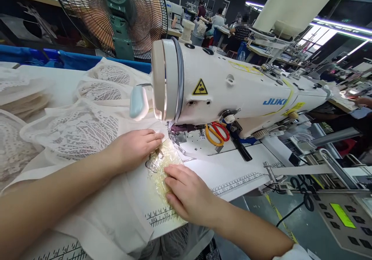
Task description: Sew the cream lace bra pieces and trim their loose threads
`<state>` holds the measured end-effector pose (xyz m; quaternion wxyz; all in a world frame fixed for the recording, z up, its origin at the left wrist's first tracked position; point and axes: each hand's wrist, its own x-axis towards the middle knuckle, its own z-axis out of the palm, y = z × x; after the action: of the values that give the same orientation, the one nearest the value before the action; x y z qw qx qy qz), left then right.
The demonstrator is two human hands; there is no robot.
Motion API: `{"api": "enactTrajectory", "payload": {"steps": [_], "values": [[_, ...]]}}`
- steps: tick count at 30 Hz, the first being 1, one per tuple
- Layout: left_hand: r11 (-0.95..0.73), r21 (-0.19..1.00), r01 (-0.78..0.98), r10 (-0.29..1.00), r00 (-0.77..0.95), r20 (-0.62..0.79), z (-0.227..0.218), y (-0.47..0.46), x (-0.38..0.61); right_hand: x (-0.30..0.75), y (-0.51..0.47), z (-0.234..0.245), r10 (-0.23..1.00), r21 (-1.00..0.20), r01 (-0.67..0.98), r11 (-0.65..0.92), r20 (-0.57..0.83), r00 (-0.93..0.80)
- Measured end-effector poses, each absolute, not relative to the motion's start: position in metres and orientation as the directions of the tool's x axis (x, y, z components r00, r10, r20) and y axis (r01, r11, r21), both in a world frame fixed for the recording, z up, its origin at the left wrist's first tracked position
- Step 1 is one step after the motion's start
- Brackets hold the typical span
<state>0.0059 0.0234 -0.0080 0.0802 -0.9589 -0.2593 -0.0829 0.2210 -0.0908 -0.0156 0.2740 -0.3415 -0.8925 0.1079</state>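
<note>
A piece of crinkled, yellowish clear plastic film (161,163) lies on the white sewing machine bed, just in front of the needle area. My left hand (142,145) rests palm down at its upper left edge, fingers stretched out close to the presser foot. On its right side lie the fingers of my right hand (188,192), slightly apart and flat against it. A thin dark loop shows on the film near my left fingertips. White lace garment pieces (84,128) spread left of my left hand and under its forearm. The machine head (221,85) hides most of the needle.
Scissors with orange and red handles (216,134) lie under the machine arm. A large fan (122,19) stands behind the table. At right are a metal tape guide (271,173) and a control panel (341,213). Several people sit at machines in the background.
</note>
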Motion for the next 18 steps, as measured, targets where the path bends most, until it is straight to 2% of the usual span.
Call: {"api": "enactTrajectory", "payload": {"steps": [5,8,12,15,18], "values": [[-0.807,-0.165,0.568,0.548,0.823,0.152,-0.008,0.030,0.007,0.197,-0.109,-0.013,0.600,-0.368,0.475,0.800,0.510,-0.617],[-0.765,-0.218,0.606,0.597,0.794,0.113,-0.001,0.020,0.009,0.165,-0.126,-0.020,0.570,-0.301,0.484,0.822,0.429,-0.701],[-0.691,-0.270,0.670,0.679,0.731,0.077,0.012,-0.012,-0.003,0.140,-0.145,-0.027,0.644,-0.187,0.617,0.764,0.265,-0.717],[-0.603,-0.296,0.741,0.762,0.645,0.062,0.017,-0.044,-0.028,0.146,-0.149,-0.023,0.600,-0.179,0.573,0.799,0.275,-0.751],[-0.449,-0.320,0.834,0.856,0.504,0.113,0.017,-0.073,-0.057,0.161,-0.147,-0.019,0.520,-0.217,0.473,0.854,0.304,-0.799]]}}
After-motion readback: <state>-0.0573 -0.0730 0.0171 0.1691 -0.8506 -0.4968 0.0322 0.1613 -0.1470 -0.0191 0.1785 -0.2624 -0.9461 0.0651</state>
